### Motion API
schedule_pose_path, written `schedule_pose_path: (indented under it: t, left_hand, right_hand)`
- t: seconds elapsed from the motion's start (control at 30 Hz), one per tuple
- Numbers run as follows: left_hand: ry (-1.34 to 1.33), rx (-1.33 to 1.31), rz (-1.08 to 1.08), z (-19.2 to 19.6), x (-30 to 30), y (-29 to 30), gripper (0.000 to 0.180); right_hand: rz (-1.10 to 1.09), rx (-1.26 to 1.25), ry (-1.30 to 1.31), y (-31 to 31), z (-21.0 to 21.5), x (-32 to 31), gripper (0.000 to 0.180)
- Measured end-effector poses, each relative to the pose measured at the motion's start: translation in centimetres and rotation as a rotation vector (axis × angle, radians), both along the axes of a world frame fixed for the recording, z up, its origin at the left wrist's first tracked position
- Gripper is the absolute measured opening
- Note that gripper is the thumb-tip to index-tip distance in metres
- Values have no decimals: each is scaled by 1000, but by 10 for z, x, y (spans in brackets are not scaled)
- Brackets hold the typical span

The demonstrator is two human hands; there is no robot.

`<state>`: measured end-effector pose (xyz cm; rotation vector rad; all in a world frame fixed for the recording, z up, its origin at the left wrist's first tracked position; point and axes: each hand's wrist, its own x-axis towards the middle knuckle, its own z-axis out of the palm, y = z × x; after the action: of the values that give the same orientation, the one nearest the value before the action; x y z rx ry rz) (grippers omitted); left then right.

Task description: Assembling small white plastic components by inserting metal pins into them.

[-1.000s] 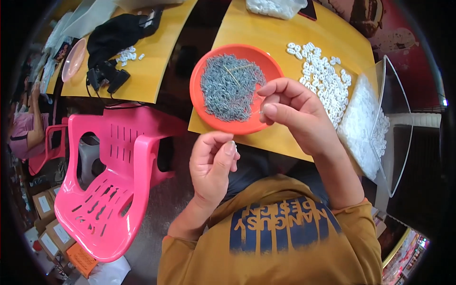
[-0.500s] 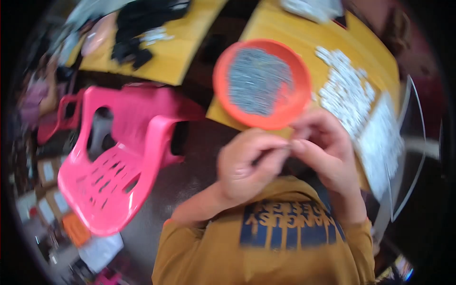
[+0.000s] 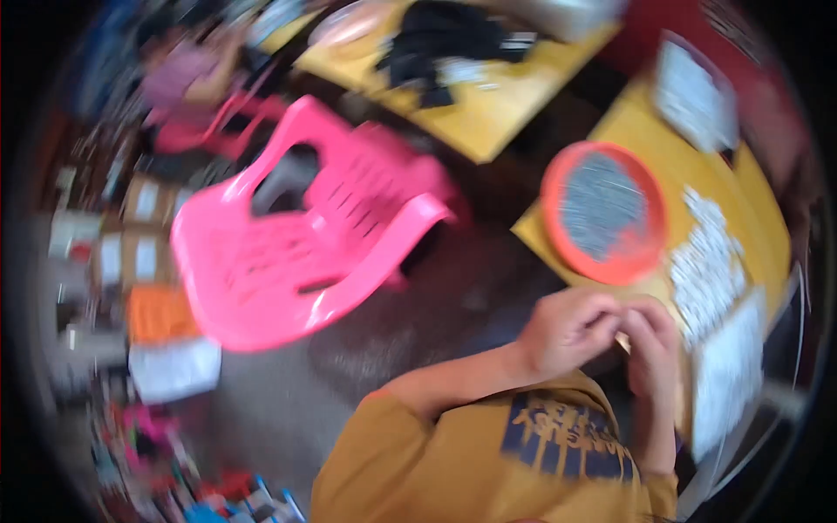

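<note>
My left hand point(image 3: 571, 331) and my right hand point(image 3: 649, 340) meet in front of my chest, fingertips pinched together. Whatever sits between them is too small and blurred to name. Just beyond my hands, an orange-red bowl point(image 3: 564, 231) stands at the corner of a yellow table point(image 3: 645, 113). Many thin grey metal pieces, like pins or wires, make up the pile point(image 3: 602, 205) inside it. Right of the bowl lies a heap of small white pieces point(image 3: 708, 270). A clear bag of white pieces point(image 3: 728, 366) is beside my right hand.
A pink plastic chair point(image 3: 261, 270) stands on the left. Another yellow table point(image 3: 488, 113) behind it bears a black cloth point(image 3: 445, 39). A second bag point(image 3: 693, 91) lies at the far right. Cardboard boxes point(image 3: 144, 227) line the left, and a person in purple point(image 3: 183, 78) sits farther back.
The view has swung left, so the bowl, tables and chair appear shifted to the right. My hands stay together at the fingertips, near the bowl.
</note>
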<state>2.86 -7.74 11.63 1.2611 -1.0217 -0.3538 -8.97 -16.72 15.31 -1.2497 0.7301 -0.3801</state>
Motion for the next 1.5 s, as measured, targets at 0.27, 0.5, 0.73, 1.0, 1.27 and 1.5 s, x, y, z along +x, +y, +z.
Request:
schedule_pose_path:
  t: [0.27, 0.5, 0.73, 1.0, 1.27, 1.5]
  left_hand:
    - [-36, 149, -61, -19, -28, -12, 2]
    - [-429, 184, -334, -10, -81, -38, 16]
    - [-56, 335, -714, -8, -114, -53, 16]
    - [400, 562, -723, -17, -101, -43, 10]
    - [571, 510, -543, -43, -47, 8, 19]
    - [664, 545, -452, -66, -14, 32, 20]
  right_hand:
    - [31, 116, -131, -15, -12, -36, 25]
    - [-364, 82, -239, 15, -28, -111, 17]
    - [-626, 48, -216, 34, -14, -148, 11]
    - [-601, 143, -211, 32, -28, -149, 10]
    - [-293, 254, -29, 51, -70, -108, 10]
    - [-73, 65, 119, 51, -74, -54, 11]
